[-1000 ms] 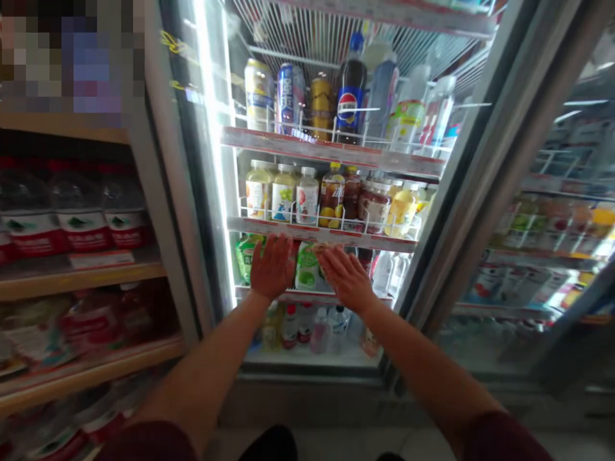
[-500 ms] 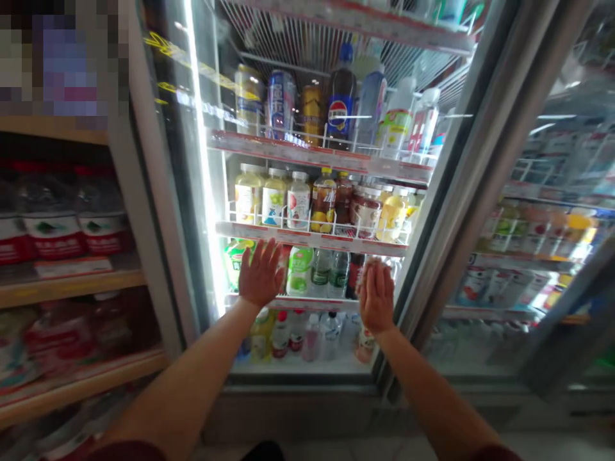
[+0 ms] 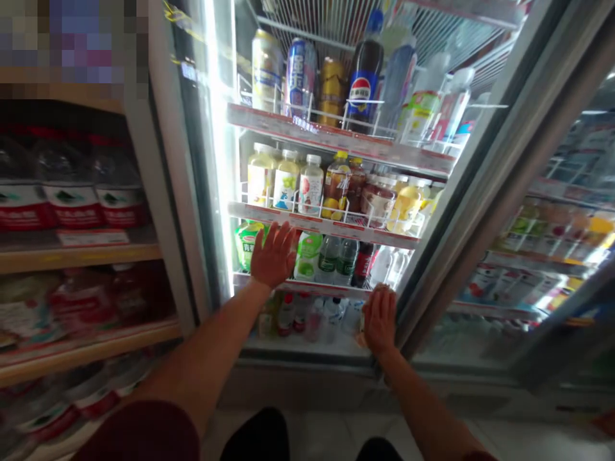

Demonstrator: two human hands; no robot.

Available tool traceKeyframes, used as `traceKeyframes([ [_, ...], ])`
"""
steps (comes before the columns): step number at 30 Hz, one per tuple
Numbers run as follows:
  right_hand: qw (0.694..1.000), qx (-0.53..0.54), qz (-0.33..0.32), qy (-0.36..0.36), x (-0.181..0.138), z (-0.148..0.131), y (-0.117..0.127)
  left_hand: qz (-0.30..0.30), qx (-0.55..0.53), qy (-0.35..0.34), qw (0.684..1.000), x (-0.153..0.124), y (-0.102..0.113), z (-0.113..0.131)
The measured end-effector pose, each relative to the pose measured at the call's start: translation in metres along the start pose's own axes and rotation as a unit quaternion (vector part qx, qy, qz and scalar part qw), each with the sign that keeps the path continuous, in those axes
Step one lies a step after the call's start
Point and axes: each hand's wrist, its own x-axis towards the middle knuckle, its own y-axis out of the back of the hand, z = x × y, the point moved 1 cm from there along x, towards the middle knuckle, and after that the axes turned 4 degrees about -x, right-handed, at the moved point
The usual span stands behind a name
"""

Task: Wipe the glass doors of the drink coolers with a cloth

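Note:
My left hand (image 3: pixel 273 256) lies flat with fingers spread against the glass door (image 3: pixel 307 355) of a lit drinks cooler, in front of the third shelf. My right hand (image 3: pixel 380 319) is low on the door near its right frame. Its fingers are pressed together over what looks like a pale crumpled cloth (image 3: pixel 385 288), of which only an edge shows past the fingertips. Behind the glass by my left hand stand a green-labelled bottle (image 3: pixel 307 255) and a green pack (image 3: pixel 248 243).
Cans and a cola bottle (image 3: pixel 364 80) stand on an upper shelf, juice bottles (image 3: pixel 311 184) below. The metal door frame (image 3: pixel 473 211) runs along the right, beside another cooler door. At left, a wooden shelf (image 3: pixel 81 257) holds red-labelled water bottles (image 3: pixel 72 203).
My right hand has slid down the glass, from the third shelf to below its edge. My left hand stays spread on the door. The view has shifted and tilted downward.

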Motion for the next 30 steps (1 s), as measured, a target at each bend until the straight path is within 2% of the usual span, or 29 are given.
traceKeyframes([
  [4, 1.0, -0.007, 0.006, 0.009, 0.058, -0.001, -0.005, 0.003, 0.002, -0.001, 1.0, 0.0, 0.0, 0.001],
  [6, 1.0, -0.012, 0.012, 0.006, 0.076, -0.01, -0.009, 0.007, -0.005, -0.006, 1.0, 0.0, 0.0, 0.001],
  [8, 0.999, -0.007, -0.005, 0.05, 0.066, -0.025, -0.011, 0.0, -0.018, 0.0, 1.0, 0.0, 0.001, 0.001],
  [10, 0.987, 0.018, -0.054, 0.15, 0.038, -0.039, -0.012, -0.009, -0.018, 0.007, 1.0, -0.001, 0.001, 0.0],
  [12, 0.962, 0.051, -0.116, 0.242, 0.015, -0.047, -0.011, -0.01, -0.005, 0.007, 1.0, -0.001, 0.001, 0.0],
  [14, 0.947, 0.064, -0.147, 0.277, 0.019, -0.049, -0.009, -0.006, 0.005, 0.003, 1.0, -0.001, 0.001, 0.001],
  [16, 0.959, 0.053, -0.126, 0.248, 0.054, -0.05, -0.006, -0.003, 0.0, 0.002, 1.0, -0.001, 0.001, 0.001],
  [17, 0.973, 0.042, -0.097, 0.207, 0.078, -0.051, -0.006, -0.001, -0.006, 0.001, 1.0, -0.001, 0.001, 0.001],
  [19, 0.996, 0.017, -0.037, 0.081, 0.122, -0.058, -0.006, -0.001, -0.009, -0.003, 1.0, -0.001, 0.002, 0.002],
  [21, 1.0, 0.003, 0.002, 0.005, 0.14, -0.071, -0.008, 0.002, 0.009, -0.014, 1.0, 0.0, 0.003, 0.003],
  [22, 1.0, 0.006, 0.008, 0.007, 0.137, -0.079, -0.008, 0.007, 0.022, -0.02, 1.0, 0.001, 0.004, 0.004],
  [23, 0.999, 0.015, 0.002, 0.038, 0.128, -0.085, -0.009, 0.014, 0.032, -0.026, 0.999, 0.001, 0.004, 0.004],
  [26, 0.977, 0.059, -0.064, 0.197, 0.094, -0.096, -0.01, 0.033, 0.036, -0.035, 0.998, 0.002, 0.006, 0.004],
  [27, 0.968, 0.065, -0.08, 0.23, 0.09, -0.097, -0.01, 0.033, 0.034, -0.035, 0.998, 0.001, 0.005, 0.004],
  [28, 0.966, 0.063, -0.081, 0.237, 0.096, -0.096, -0.01, 0.031, 0.032, -0.033, 0.998, 0.001, 0.005, 0.003],
  [30, 0.981, 0.041, -0.044, 0.182, 0.129, -0.092, -0.007, 0.025, 0.028, -0.029, 0.999, 0.0, 0.003, 0.002],
])
